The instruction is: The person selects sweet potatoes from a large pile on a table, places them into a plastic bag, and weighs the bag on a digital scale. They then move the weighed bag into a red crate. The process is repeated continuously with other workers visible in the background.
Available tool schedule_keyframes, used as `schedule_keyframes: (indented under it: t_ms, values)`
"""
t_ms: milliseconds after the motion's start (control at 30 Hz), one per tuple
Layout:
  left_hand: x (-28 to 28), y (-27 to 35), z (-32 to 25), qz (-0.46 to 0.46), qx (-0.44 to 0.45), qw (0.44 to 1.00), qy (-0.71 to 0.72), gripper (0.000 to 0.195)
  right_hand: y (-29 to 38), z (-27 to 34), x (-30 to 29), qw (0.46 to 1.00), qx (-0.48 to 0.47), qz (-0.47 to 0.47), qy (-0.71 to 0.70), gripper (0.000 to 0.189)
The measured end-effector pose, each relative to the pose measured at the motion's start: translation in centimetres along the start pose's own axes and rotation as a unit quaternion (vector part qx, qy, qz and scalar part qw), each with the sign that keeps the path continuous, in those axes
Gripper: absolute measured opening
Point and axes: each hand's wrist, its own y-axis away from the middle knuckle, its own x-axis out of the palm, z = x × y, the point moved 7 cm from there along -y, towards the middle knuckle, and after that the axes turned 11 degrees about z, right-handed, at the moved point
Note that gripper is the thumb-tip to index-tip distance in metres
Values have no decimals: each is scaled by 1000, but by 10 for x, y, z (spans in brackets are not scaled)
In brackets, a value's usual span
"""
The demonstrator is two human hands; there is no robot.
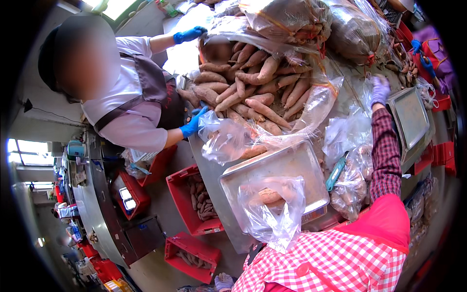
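Observation:
My right hand [380,89], in a lavender glove, reaches far over the metal table beside thin clear plastic film [366,95]. Whether its fingers grip the film I cannot tell. Low at the picture's rim is my left hand [223,281], also gloved, beside my checked apron and mostly cut off. Before me a metal tray [270,160] lies on the table. A clear plastic bag [271,215] with a sweet potato [268,196] in it rests on the tray's near part. Right of the tray, a teal box cutter [336,174] lies against bagged sweet potatoes [348,193].
Across the table, a co-worker's blue-gloved hands [195,122] are at an opened sack of sweet potatoes [251,91]. Full sacks [292,22] stand behind. Red crates [195,200] sit on the floor at left. Another tray [410,118] is right of my arm.

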Motion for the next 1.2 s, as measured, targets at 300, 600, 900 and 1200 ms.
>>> schedule_keyframes:
  t_ms: [300,600,900,1200]
  values:
    - [208,17,-44,209,69,969,-108,35,139,113,313,785,-347,412,307,58]
    - [334,83,-52,345,100,912,-197,39,105,29,380,797,-302,337,400,23]
    - [610,198,54,621,50,724,-296,49,215,113,271,895,-265,344,-103,24]
    - [657,137,195,439,-313,829,-150,54,260,125,302,677,-280,678,52,89]
